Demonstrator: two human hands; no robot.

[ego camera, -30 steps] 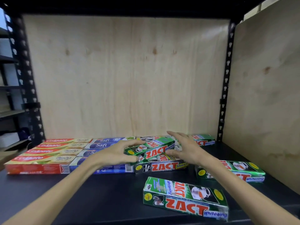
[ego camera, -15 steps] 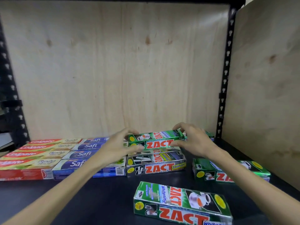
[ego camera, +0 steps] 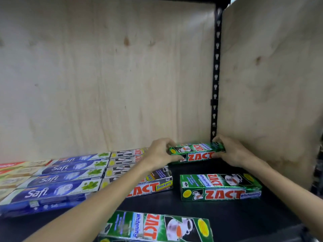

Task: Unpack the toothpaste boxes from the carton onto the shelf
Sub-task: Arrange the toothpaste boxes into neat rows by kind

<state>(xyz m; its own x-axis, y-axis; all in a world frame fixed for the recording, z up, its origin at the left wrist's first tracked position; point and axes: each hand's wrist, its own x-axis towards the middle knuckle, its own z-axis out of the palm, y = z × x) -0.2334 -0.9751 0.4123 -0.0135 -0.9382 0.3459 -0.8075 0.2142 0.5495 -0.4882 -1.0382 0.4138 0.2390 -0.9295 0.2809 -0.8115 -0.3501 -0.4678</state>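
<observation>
A green Zact whitening toothpaste box (ego camera: 196, 152) lies at the back right of the black shelf (ego camera: 218, 212), close to the plywood back wall. My left hand (ego camera: 160, 153) grips its left end and my right hand (ego camera: 232, 151) grips its right end. Two more green Zact boxes lie loose: one in the middle right (ego camera: 220, 186) and one at the front (ego camera: 157, 227). A row of silver Zact Smokers boxes (ego camera: 153, 184) sits left of them, partly hidden by my left forearm. The carton is not in view.
Blue Safi boxes (ego camera: 59, 179) and red-and-cream Colgate boxes (ego camera: 14, 173) fill the shelf's left side in rows. A plywood side panel (ego camera: 271, 84) and a black perforated upright (ego camera: 215, 75) bound the right. Bare shelf shows between the green boxes.
Both hands carried the green Zact box off the silver Zact stack and rightward to the back right corner. The view shifted right, so the Colgate boxes sit at the left edge.
</observation>
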